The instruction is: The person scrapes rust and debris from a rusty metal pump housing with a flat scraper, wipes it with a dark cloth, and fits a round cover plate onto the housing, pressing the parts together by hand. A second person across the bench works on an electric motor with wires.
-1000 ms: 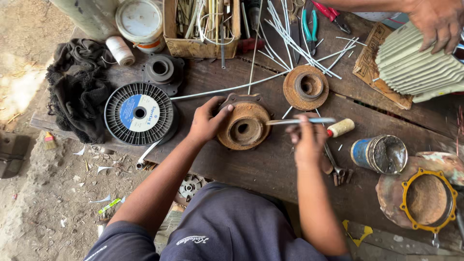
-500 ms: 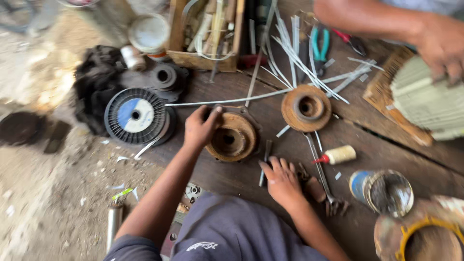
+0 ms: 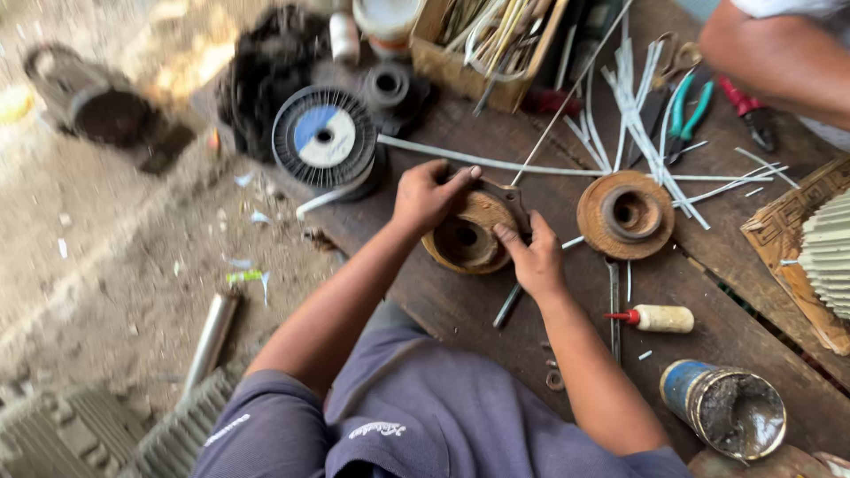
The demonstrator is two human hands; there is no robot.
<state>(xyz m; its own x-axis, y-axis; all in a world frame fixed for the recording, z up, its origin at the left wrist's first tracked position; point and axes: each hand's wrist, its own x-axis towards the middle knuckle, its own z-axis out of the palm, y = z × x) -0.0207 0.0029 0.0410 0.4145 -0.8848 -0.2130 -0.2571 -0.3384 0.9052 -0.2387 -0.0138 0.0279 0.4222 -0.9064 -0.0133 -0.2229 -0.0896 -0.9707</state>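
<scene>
— Where is the part being worked on?

— A rusty round motor end cover [image 3: 467, 237] lies on the dark wooden bench [image 3: 708, 336], near its front left edge, tipped a little so its hollow centre faces the camera. Both of the person's hands are on it.

— How does each grip stand?

— The left hand [image 3: 425, 196] curls over the cover's upper left rim, fingers closed around the edge and thumb stretched along the top. The right hand [image 3: 534, 258] presses against the right side of the cover, fingers partly bent, the forefinger laid on the rim; its grip is loose rather than clenched, and I cannot tell whether it truly clasps the part or only steadies it.

— What lies around it?

— A second rusty end cover [image 3: 625, 214] sits flat just to the right, apart from the first. Left of the hands is a spool of thin wire [image 3: 325, 138] with a blue and white label, standing at the bench edge. White insulation strips [image 3: 637, 124] are scattered behind the covers, beside teal-handled pliers [image 3: 686, 111]. A small cream bottle with a red nozzle [image 3: 653, 318] lies on its side to the right of the right forearm, and a tin of grey grease [image 3: 724, 408] stands near the front right corner. Another person's arm [image 3: 779, 62] reaches in at top right.
</scene>
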